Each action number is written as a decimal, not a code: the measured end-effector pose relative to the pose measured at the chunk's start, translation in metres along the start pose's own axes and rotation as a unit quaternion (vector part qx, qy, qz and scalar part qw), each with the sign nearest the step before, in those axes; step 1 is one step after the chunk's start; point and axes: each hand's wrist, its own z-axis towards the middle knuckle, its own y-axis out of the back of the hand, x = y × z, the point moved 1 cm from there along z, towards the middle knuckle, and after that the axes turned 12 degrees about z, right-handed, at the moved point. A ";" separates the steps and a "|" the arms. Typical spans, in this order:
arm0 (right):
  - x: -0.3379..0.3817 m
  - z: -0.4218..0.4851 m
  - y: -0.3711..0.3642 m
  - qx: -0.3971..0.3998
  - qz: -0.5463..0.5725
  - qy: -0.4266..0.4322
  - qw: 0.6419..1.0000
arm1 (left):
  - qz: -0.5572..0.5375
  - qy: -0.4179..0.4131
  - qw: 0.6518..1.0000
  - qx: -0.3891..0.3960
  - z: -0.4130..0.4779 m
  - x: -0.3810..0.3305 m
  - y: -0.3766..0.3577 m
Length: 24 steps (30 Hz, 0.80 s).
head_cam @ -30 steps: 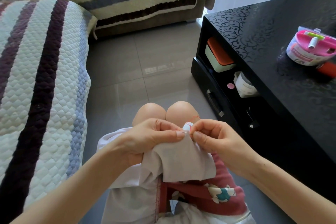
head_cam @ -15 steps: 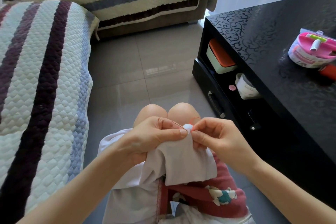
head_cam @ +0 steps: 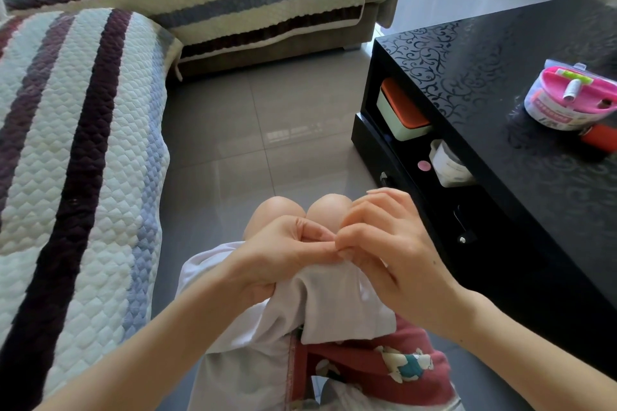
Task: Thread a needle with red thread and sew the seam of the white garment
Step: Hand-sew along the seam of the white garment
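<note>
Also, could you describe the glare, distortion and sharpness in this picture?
Head view: light glares off the floor tiles and the glossy black table; wide-angle distortion stretches the frame's edges; the left hand and right hand, both pinching the white garment, are sharp, yet no needle or thread resolves there.

Your needle and thread are lost where your left hand and right hand pinch the white garment; fingertips cover the seam; a red item at the tabletop's right edge is cropped.
</note>
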 end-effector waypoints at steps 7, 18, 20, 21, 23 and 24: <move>0.005 0.029 0.022 -0.050 0.496 -0.267 0.825 | 0.012 0.033 0.999 -0.014 0.003 0.009 -0.007; -0.159 0.058 0.088 -0.302 0.357 -0.407 0.784 | -0.005 0.032 0.992 0.119 -0.003 0.002 0.008; -0.190 0.051 0.109 -0.406 0.248 -0.424 0.771 | -0.002 0.031 0.991 0.129 -0.005 0.003 0.010; -0.198 0.046 0.115 -0.420 0.181 -0.433 0.777 | -0.004 0.032 0.991 0.126 -0.006 0.004 0.011; -0.195 0.045 0.111 -0.349 0.080 -0.448 0.819 | -0.011 0.031 0.992 0.121 -0.006 0.004 0.013; -0.186 0.047 0.101 -0.276 0.066 -0.444 0.850 | -0.014 0.028 0.992 0.120 -0.007 0.005 0.014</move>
